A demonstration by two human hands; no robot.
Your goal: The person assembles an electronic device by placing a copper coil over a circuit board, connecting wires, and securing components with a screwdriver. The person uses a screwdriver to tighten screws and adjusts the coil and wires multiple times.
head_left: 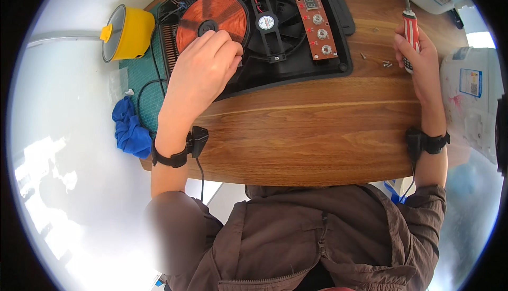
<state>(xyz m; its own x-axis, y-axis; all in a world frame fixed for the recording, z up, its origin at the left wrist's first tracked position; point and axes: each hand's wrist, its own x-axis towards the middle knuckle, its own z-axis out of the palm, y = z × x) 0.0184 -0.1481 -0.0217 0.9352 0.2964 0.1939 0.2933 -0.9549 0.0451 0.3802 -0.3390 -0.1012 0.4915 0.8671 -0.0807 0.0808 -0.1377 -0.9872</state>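
Note:
An opened induction cooker base (338,58), a black plastic shell, lies on the table. In its left part sits a round copper coil (225,13). My left hand (206,66) rests over the coil's near edge, its fingers bent and drawn together. The fingertips are hidden behind the hand, so what they grip cannot be made out. Beside the coil is a black cooling fan (266,24), and right of that a brown circuit board (317,32) with a small display and buttons. At the right, my right hand (423,53) grips a screwdriver (410,32) by its red and white handle, shaft pointing away.
Several small screws (387,64) lie on the wooden table (296,132) near my right hand. A yellow pot (135,33) and a blue cloth (129,127) are at the left, by a green mat (151,100). White plastic containers (471,100) stand at the right.

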